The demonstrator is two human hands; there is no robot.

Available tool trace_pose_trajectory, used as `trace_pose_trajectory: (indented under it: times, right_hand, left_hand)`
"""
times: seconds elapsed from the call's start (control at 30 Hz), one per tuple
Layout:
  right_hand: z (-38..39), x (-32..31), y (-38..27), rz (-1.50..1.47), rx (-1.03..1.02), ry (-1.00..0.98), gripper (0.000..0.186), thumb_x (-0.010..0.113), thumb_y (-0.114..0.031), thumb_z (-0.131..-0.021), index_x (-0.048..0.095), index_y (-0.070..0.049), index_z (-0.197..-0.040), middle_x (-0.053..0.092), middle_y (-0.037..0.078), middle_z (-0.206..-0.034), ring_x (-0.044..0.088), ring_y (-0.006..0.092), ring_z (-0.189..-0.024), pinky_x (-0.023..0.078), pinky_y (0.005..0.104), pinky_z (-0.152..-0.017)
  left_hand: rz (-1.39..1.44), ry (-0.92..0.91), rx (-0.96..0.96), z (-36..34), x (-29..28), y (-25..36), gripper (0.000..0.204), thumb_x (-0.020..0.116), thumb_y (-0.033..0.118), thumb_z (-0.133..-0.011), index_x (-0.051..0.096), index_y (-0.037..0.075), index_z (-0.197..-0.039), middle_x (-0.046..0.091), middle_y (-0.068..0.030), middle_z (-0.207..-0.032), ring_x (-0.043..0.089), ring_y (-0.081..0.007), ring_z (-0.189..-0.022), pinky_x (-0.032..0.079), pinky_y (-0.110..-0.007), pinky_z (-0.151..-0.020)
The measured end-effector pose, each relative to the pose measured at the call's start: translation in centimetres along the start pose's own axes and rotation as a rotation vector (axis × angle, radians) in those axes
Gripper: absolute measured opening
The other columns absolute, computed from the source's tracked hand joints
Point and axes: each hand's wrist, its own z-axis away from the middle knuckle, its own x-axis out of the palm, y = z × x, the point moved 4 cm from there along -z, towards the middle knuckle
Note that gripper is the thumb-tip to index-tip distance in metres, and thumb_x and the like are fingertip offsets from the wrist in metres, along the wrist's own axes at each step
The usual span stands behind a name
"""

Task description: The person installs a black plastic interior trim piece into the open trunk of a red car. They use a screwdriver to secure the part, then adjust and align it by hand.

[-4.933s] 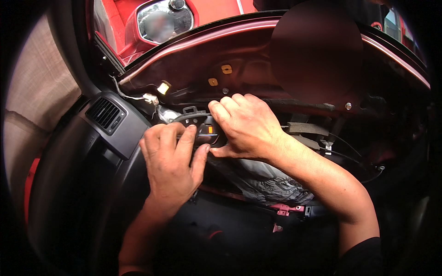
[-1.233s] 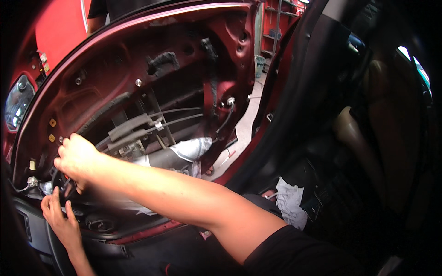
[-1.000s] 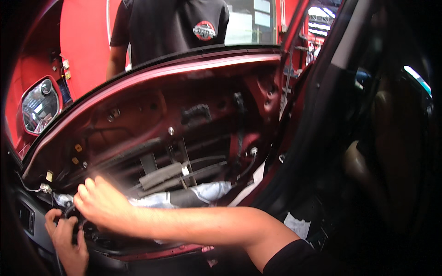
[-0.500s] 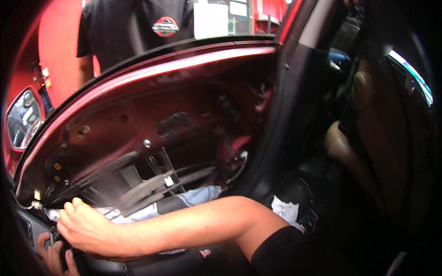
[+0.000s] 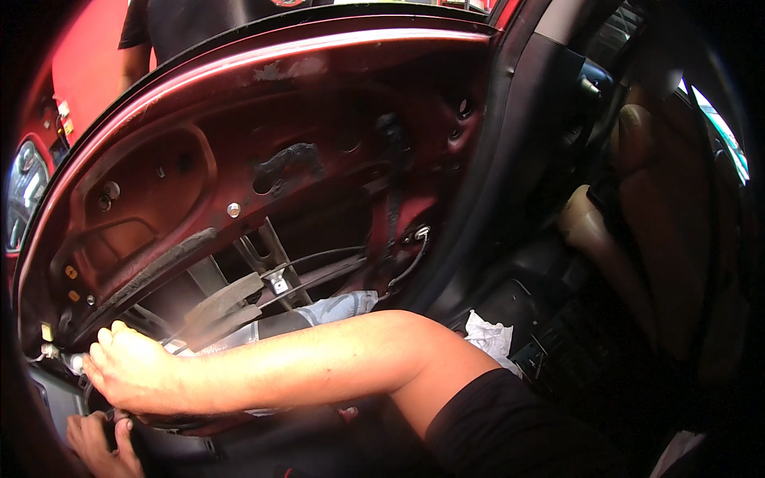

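Observation:
My right hand [image 5: 131, 370] reaches across from the lower right, its fingers closed at the lower left corner of a stripped red car door [image 5: 191, 223]. A short pale, silvery cylinder-shaped piece [image 5: 76, 363] shows just beyond the fingertips; what the palm holds is hidden. Just below it, my left hand [image 5: 100, 446] has its fingers and thumb bent around a dark part beside the grey panel [image 5: 60, 402]. That part is too dark and covered to name. A small white connector [image 5: 49, 350] with wire lies left of the right hand.
Metal rails [image 5: 275, 267] and a light cloth-like sheet [image 5: 343, 306] show in the door's opening. A dark panel [image 5: 239, 454] lies under my right forearm. Crumpled white paper [image 5: 488, 336] sits right of my elbow. A person in a black shirt [image 5: 199, 28] stands beyond the door.
The view has tipped downward, so the door sits higher in it and the person's shirt is mostly cut off. Both hands stay at the same corner, the left one showing more fully.

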Motion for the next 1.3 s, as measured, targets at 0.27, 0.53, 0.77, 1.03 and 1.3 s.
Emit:
trace_pose_trajectory:
  times: [0.27, 0.53, 0.77, 1.03, 1.3]
  right_hand:
    - [-0.4, 3.3, -1.0, 0.079, 0.049, 0.004, 0.057, 0.062, -0.030, -0.086, 0.061, 0.009, -0.127, 0.065, 0.014, -0.091, 0.057, 0.0256, -0.086, 0.043, 0.0396, -0.072]
    - [1.6, 1.4, -2.6, 0.060, 0.042, 0.081, 0.055, 0.068, -0.029, -0.080, 0.064, 0.004, -0.123, 0.066, 0.014, -0.094, 0.060, 0.0284, -0.092, 0.045, 0.0422, -0.080]
    - [2.7, -3.2, -4.2, 0.173, -0.029, 0.142, 0.074, 0.086, -0.043, -0.056, 0.069, 0.001, -0.113, 0.064, 0.010, -0.087, 0.059, 0.0255, -0.089, 0.044, 0.0412, -0.082]
    - [1.3, -6.8, -2.0, 0.105, -0.017, 0.119, 0.081, 0.089, -0.052, -0.049, 0.066, -0.001, -0.107, 0.064, 0.007, -0.095, 0.057, 0.0232, -0.096, 0.044, 0.0373, -0.079]
    - [-0.9, -5.1, 0.9, 0.191, -0.008, 0.297, 0.039, 0.067, -0.034, -0.079, 0.069, 0.000, -0.096, 0.062, 0.008, -0.083, 0.055, 0.0226, -0.082, 0.041, 0.0375, -0.072]
  left_hand:
    - [0.029, -0.003, -0.061, -0.1, -0.2, 0.8, 0.047, 0.079, 0.052, -0.081, 0.068, 0.007, -0.081, 0.066, -0.0164, -0.086, 0.061, -0.0389, -0.084, 0.047, -0.052, -0.074]
    - [0.031, 0.043, -0.192, 4.3, 1.1, 1.8, 0.033, 0.076, 0.022, -0.086, 0.054, -0.002, -0.092, 0.054, -0.0181, -0.089, 0.052, -0.0383, -0.101, 0.040, -0.048, -0.089]
    - [0.167, 0.267, 0.042, 4.7, -1.6, 3.4, 0.016, 0.066, 0.009, -0.087, 0.056, -0.001, -0.092, 0.052, -0.0183, -0.092, 0.052, -0.0382, -0.097, 0.041, -0.048, -0.087]
    - [0.094, 0.168, 0.075, 4.3, -0.4, 1.0, 0.046, 0.065, 0.004, -0.092, 0.057, -0.004, -0.136, 0.060, -0.0166, -0.136, 0.045, -0.0407, -0.135, 0.034, -0.050, -0.115]
    - [0.040, 0.435, 0.167, -1.3, -1.0, 1.7, 0.030, 0.081, 0.028, -0.084, 0.074, 0.004, -0.102, 0.073, -0.0121, -0.107, 0.064, -0.0326, -0.102, 0.047, -0.045, -0.093]
